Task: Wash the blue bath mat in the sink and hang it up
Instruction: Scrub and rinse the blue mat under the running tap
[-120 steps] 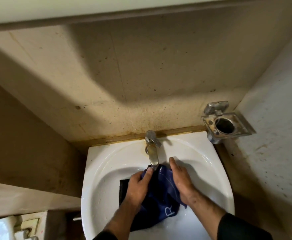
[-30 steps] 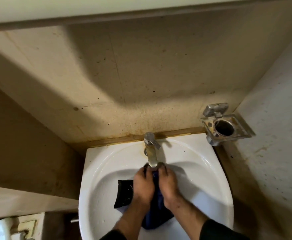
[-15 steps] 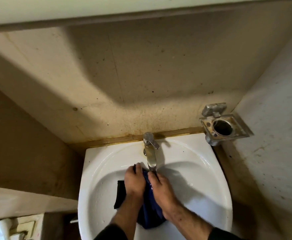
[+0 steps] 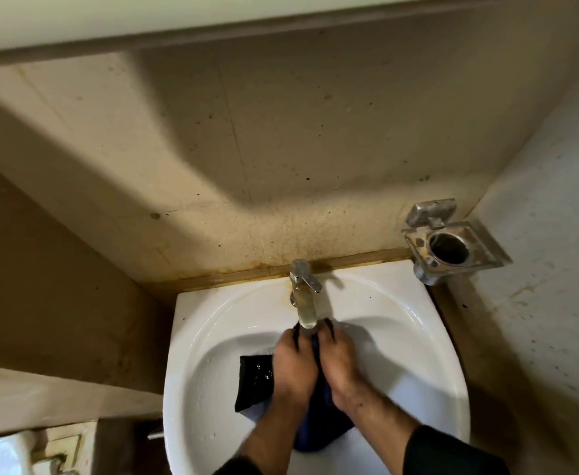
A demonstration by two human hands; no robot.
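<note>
Two dark sleeves reach in from the near edge. The left hand [image 4: 294,366] and right hand [image 4: 337,363] lie side by side, fingers curled round the bunched blue mat [image 4: 318,430], gripping it in the white sink [image 4: 199,371] directly under the tap [image 4: 303,296]. A black, wet part of the mat pokes out left of the left hand. Beyond the sink, a stained beige wall [image 4: 281,149] rises. A metal holder [image 4: 449,246] is fixed at the right corner, above the sink's rim.
</note>
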